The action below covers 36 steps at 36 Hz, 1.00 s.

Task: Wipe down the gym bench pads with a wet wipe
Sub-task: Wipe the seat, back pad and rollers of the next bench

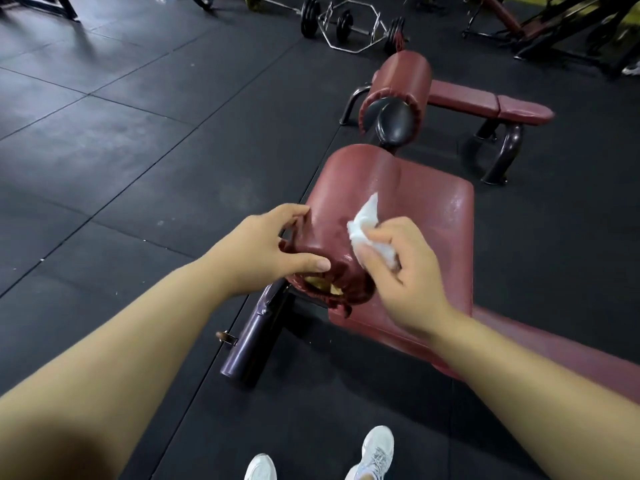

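**Wet wipe held against the near roller pad**

The near roller pad point(349, 181) is a maroon cylinder lying along the left edge of a wide maroon seat pad point(440, 220), and the two touch. The left hand point(263, 251) grips the roller's near end. Its fingers curl over the upper rim and its thumb lies across the gathered vinyl. Inside that end there may be yellowish foam, though the view is too dim to be sure.

The right hand point(401, 271) holds a crumpled white wet wipe point(365, 223), pinched between thumb and curled fingers. The wipe touches the roller's top surface, just right of the left hand. The vinyl around the wipe glistens with moisture.

Below the roller's near end, a dark frame tube point(252, 344) slants down to the black rubber floor point(138, 133). Just beyond the roller stands a second roller pad point(401, 84) with a black end cap. Next to that one is a long flat pad point(485, 102) on dark legs. Farther beyond the roller, a hex bar point(349, 26) loaded with black plates lies on the floor. On the near side of the roller, at the bottom edge, are two white shoes point(377, 448).
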Each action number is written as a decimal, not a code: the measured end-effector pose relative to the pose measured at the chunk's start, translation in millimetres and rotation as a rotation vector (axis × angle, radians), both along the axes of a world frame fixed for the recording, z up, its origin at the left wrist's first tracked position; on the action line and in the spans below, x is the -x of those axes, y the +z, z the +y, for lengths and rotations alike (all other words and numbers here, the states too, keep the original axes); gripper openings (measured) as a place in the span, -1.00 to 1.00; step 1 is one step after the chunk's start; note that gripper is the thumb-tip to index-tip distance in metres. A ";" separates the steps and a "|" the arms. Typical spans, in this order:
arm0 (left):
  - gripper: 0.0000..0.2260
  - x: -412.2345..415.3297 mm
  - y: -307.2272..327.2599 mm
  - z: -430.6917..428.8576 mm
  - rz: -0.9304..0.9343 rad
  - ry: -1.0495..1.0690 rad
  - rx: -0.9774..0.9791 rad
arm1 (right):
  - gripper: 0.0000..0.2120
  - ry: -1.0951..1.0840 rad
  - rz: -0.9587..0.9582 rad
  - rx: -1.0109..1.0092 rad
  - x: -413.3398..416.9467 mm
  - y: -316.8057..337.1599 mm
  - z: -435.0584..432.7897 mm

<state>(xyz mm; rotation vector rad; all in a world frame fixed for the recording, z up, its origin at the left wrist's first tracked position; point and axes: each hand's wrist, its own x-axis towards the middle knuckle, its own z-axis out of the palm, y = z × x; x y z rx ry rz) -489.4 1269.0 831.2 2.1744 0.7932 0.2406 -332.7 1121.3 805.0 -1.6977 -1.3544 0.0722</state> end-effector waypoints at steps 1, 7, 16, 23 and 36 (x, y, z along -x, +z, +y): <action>-0.17 0.7 -2.0 -0.2 -0.009 0.003 0.043 | -0.96 0.027 -0.038 0.005 -1.5 -1.3 -3.6; -0.17 -3.0 -0.2 5.2 0.041 -0.026 0.119 | -0.96 -0.177 -0.030 0.035 -63.3 8.7 49.1; -0.01 -13.1 16.6 -7.2 0.114 -0.101 -0.103 | -0.90 -0.316 0.053 0.059 -69.1 5.7 58.2; -0.09 -13.5 8.1 -0.7 0.055 -0.052 -0.039 | -0.93 0.023 -0.094 -0.106 -10.0 -12.3 -20.1; -0.31 -9.3 -0.4 -1.4 0.006 -0.051 0.104 | -0.81 -0.393 0.073 0.080 -89.5 3.3 68.6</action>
